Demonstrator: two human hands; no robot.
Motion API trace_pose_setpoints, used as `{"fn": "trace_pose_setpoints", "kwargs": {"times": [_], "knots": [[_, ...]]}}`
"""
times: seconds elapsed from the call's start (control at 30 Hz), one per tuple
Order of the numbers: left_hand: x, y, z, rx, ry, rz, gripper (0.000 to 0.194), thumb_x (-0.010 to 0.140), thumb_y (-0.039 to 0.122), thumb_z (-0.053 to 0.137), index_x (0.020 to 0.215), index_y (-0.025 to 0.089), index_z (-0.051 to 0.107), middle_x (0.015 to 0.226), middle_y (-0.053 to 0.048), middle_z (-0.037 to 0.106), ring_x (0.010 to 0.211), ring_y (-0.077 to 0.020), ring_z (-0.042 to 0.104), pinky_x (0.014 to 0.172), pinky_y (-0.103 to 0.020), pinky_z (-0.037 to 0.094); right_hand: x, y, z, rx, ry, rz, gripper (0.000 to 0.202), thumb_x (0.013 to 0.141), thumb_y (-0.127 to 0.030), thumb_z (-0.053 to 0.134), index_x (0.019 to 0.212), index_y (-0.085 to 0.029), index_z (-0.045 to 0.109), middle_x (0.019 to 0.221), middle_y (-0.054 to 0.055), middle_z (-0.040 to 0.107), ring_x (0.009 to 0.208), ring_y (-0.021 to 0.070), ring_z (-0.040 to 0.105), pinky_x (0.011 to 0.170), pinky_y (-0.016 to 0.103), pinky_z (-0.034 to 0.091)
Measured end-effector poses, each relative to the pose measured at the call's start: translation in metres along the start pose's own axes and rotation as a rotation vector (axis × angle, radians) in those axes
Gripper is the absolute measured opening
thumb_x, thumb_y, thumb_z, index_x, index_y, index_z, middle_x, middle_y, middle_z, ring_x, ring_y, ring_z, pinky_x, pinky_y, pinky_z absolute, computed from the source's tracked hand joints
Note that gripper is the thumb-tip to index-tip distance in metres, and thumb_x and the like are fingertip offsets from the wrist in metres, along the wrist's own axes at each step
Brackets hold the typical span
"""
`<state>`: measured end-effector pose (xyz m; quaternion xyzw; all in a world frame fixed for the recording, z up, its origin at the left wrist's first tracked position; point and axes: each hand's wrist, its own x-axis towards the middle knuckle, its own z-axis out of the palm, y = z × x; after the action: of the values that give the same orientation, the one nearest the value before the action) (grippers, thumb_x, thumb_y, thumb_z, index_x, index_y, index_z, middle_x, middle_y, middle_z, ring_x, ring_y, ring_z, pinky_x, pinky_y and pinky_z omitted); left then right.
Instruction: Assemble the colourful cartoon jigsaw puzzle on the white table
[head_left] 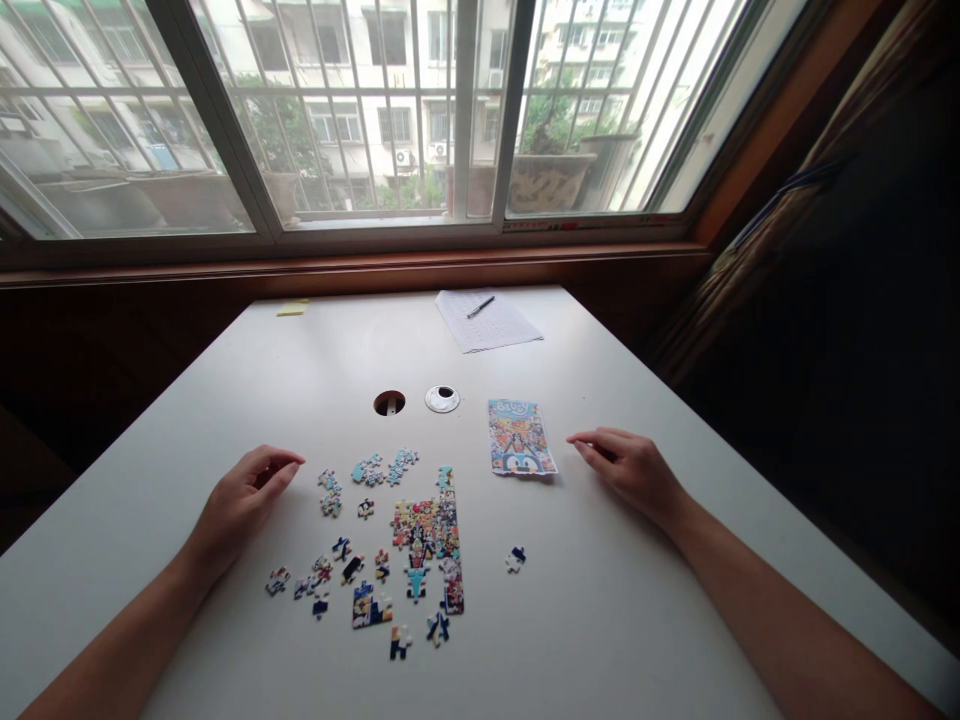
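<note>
My left hand [251,495] rests on the white table, left of the puzzle pieces, its thumb and fingers slightly apart with nothing between them. Right of the picture card [519,437], my right hand [626,470] lies with fingers loosely bent and apart, holding nothing. A partly joined puzzle section [427,530] sits between the hands, with a column of pieces along its right side. Loose pieces and small clusters lie around its left and lower sides, among them a joined corner section [363,606]. One separate piece [515,559] lies to the right.
Behind the puzzle are a round table hole [389,404] and a silver ring cover [442,399]. Paper sheets [495,330] with a pen [481,307] lie near the far edge. Yellow slips [292,308] are at the far left. A barred window stands beyond the table.
</note>
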<state>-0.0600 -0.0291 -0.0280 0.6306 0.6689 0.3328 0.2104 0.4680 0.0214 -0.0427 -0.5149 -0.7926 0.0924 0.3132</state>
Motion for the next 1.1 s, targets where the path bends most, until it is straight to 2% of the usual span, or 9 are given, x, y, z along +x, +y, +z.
{"fn": "trace_pose_setpoints", "kwargs": {"times": [0.43,1.1], "knots": [[0.0009,-0.0033,0.0001,0.004,-0.005,0.006,0.038,0.087,0.057,0.058,0.099,0.023,0.068,0.104,-0.004,0.070,0.093,-0.0237,0.065,0.079,-0.030,0.051,0.0000,0.0005,0.0000,-0.002,-0.004,0.003,0.026,0.097,-0.036,0.054,0.100,-0.023,0.077,0.085,0.004,0.074,0.069,0.0173,0.066,0.066,0.029,0.051],[0.0000,-0.0004,-0.0007,0.000,-0.001,0.011,0.039,0.086,0.058,0.058,0.098,0.023,0.069,0.104,-0.005,0.070,0.094,-0.0245,0.066,0.080,-0.031,0.052,0.0005,-0.0003,0.0003,-0.013,0.008,-0.022,0.025,0.096,-0.035,0.054,0.099,-0.024,0.077,0.090,0.004,0.076,0.074,0.0184,0.069,0.070,0.030,0.054]]}}
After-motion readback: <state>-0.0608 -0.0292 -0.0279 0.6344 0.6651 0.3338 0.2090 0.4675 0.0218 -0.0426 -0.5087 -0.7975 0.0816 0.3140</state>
